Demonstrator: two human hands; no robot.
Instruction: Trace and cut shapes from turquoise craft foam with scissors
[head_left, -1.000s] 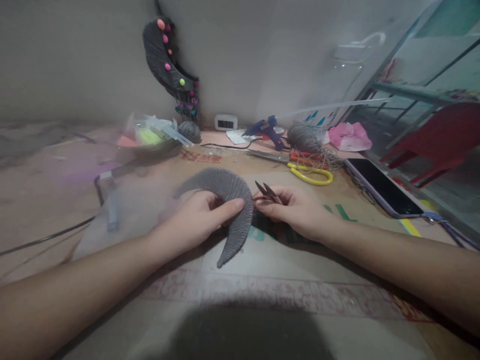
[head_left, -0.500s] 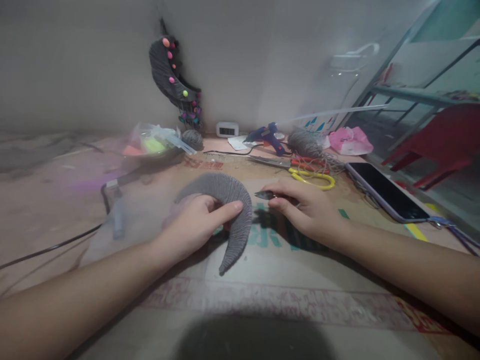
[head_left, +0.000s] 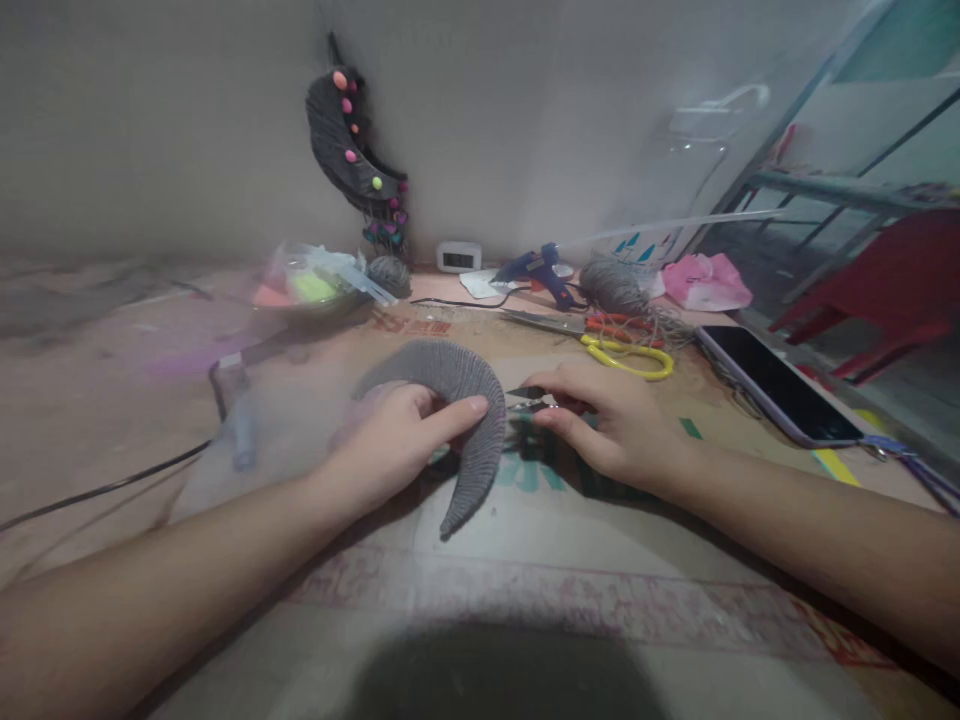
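Note:
My left hand [head_left: 409, 430] grips a crescent shape wrapped in grey yarn [head_left: 472, 470], thumb on its front face and fingers behind, out of sight. The crescent's lower tip points down toward me. Just to its right, my right hand [head_left: 607, 415] is closed around small thread snips [head_left: 529, 398]. Their two blades stand apart, pointing left at the crescent's outer edge. Whether the blades touch the yarn I cannot tell. Most of the snips' handle is hidden in my fingers.
Behind my hands lie yellow-and-red-handled scissors [head_left: 626, 355], a blue glue gun [head_left: 544, 272], grey yarn [head_left: 611, 288] and a small white clock [head_left: 459, 257]. A phone [head_left: 776, 385] lies right. A decorated dark crescent [head_left: 337, 135] hangs on the wall. A black cable [head_left: 105, 487] crosses the left side.
The snips have moved left to the crescent's edge, and their blades have opened. My left hand keeps the same hold; the view has shifted slightly.

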